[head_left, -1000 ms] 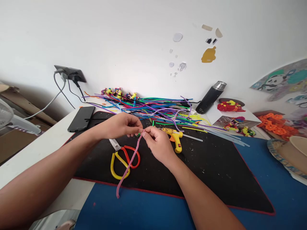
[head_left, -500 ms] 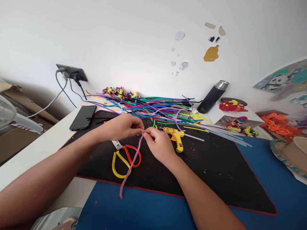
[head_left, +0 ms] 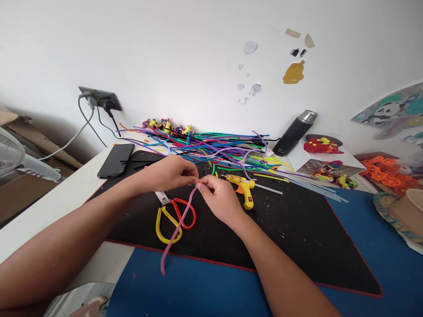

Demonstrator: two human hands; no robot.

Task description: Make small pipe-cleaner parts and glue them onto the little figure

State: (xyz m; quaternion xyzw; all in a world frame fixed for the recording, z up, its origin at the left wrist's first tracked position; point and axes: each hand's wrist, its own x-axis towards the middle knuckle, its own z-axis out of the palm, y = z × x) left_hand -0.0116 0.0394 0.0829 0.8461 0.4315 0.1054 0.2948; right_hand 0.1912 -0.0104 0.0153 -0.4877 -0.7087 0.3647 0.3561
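A pink pipe cleaner hangs down toward me from the fingertips of both hands. My left hand pinches its upper end, and my right hand pinches it right beside, the two sets of fingertips touching. The exact bend of the pipe cleaner between the fingers is hidden. Below it lie scissors with one yellow and one red handle loop, crossed by the hanging strand. A yellow hot glue gun rests on the black mat, just beyond my right hand.
Behind my hands spreads a heap of coloured pipe cleaners. A phone lies at the left, a dark flask leans at the back right. Orange pieces and a round woven-edged container are farther right.
The loose lower end of the pink pipe cleaner has swung slightly left. Both hands keep their pinch in nearly the same place. The view has shifted a little.
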